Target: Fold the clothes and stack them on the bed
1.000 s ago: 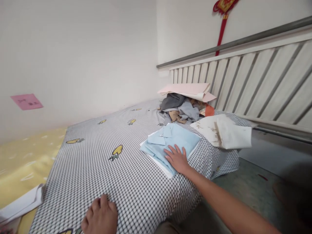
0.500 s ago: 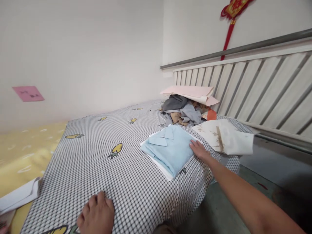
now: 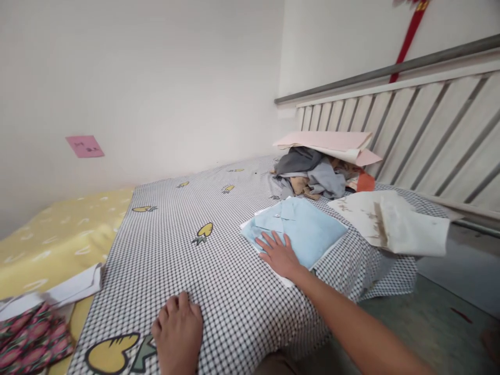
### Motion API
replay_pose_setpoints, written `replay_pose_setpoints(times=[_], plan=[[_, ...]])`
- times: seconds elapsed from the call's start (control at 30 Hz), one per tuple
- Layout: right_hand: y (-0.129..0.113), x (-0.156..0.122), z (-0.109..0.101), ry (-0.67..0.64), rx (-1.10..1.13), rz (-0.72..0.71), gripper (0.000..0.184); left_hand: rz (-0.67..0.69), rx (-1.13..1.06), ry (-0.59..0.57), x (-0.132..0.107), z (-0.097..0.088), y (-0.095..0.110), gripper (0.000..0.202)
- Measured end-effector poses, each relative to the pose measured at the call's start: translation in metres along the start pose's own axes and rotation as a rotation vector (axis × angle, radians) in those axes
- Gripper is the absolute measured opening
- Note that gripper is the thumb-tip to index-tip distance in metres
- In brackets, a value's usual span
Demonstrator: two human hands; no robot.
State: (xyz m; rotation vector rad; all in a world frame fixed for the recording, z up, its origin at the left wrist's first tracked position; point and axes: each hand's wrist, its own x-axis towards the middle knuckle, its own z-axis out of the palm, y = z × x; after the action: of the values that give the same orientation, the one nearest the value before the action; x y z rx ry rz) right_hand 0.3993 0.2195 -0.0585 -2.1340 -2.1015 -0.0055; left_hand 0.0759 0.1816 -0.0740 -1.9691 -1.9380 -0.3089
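A light blue collared shirt (image 3: 312, 229), folded into a flat bundle, lies on a checked bedsheet (image 3: 226, 255) with yellow cartoon prints. White sheet-like edges show beneath the shirt. My right hand (image 3: 279, 253) rests on the shirt's near left part, fingers spread and palm down. To the left, my left hand (image 3: 178, 328) leans on the bedsheet, apart from the shirt. Its fingers lie against the cloth, slightly bent, and hold nothing.
Behind the shirt sits a pile of grey and brown clothes (image 3: 308, 169) under pink card (image 3: 324, 140). A stained white sheet (image 3: 390, 219) hangs over the right edge by a radiator (image 3: 410, 125). At left are yellow bedding (image 3: 70, 224), white folded paper (image 3: 78, 286) and patterned fabric (image 3: 35, 338).
My right hand has moved from the shirt's right edge to its near left part. The view has shifted left, showing the patterned fabric. My left hand stays on the bedsheet.
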Motion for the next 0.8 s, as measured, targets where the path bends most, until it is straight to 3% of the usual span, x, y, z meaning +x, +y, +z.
replay_pose_setpoints(times=[0.17,0.3,0.4,0.5,0.67,0.8], plan=[[-0.013,-0.006,-0.007,0.069,-0.029,0.075,0.058,-0.014,-0.003,-0.031,0.001,-0.005,0.004,0.026],[-0.064,-0.038,0.004,0.204,0.024,-0.079,0.064,-0.020,-0.022,-0.015,0.002,-0.005,0.006,0.027],[-0.109,-0.062,0.026,0.096,0.133,-0.171,0.061,-0.057,-0.112,-0.028,0.001,-0.008,0.007,0.029],[-0.139,-0.074,0.041,0.054,0.111,-0.081,0.055,-0.080,-0.166,-0.047,-0.003,-0.013,0.008,0.030],[-0.148,-0.069,0.055,0.080,0.015,-0.029,0.056,-0.133,-0.122,-0.060,-0.008,-0.003,0.009,0.032],[-0.143,-0.069,0.065,0.114,0.000,-0.026,0.060,-0.171,-0.271,-0.123,-0.013,0.005,0.010,0.041]])
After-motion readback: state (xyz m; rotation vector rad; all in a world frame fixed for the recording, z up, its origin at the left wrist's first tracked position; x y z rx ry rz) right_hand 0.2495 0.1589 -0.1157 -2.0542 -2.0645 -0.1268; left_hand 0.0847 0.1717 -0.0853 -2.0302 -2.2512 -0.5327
